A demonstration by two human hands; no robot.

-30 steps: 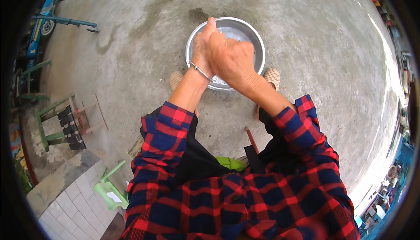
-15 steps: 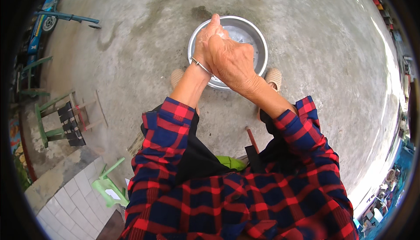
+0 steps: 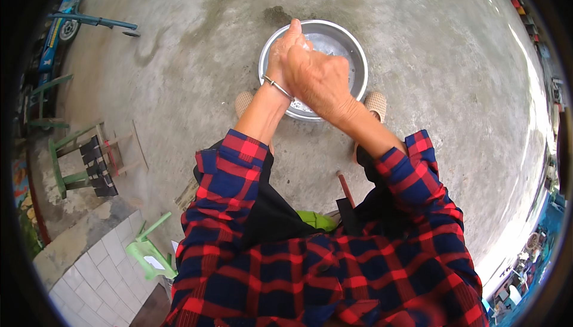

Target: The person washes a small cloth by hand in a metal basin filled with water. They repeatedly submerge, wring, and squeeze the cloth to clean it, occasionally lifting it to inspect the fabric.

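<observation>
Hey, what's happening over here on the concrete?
A person in a red and blue checked shirt bends over a round shiny metal basin standing on the grey concrete floor. The left hand, with a thin metal bangle at the wrist, and the right hand are pressed together above the basin. Whether they hold anything between them cannot be seen. Two beige shoes flank the basin.

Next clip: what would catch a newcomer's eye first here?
The two hands, left hand and right hand, pressed together over a round metal basin on the concrete floor at top centre. Below them, the red-and-blue plaid sleeves fill the lower frame. A green stool stands lower left.
</observation>
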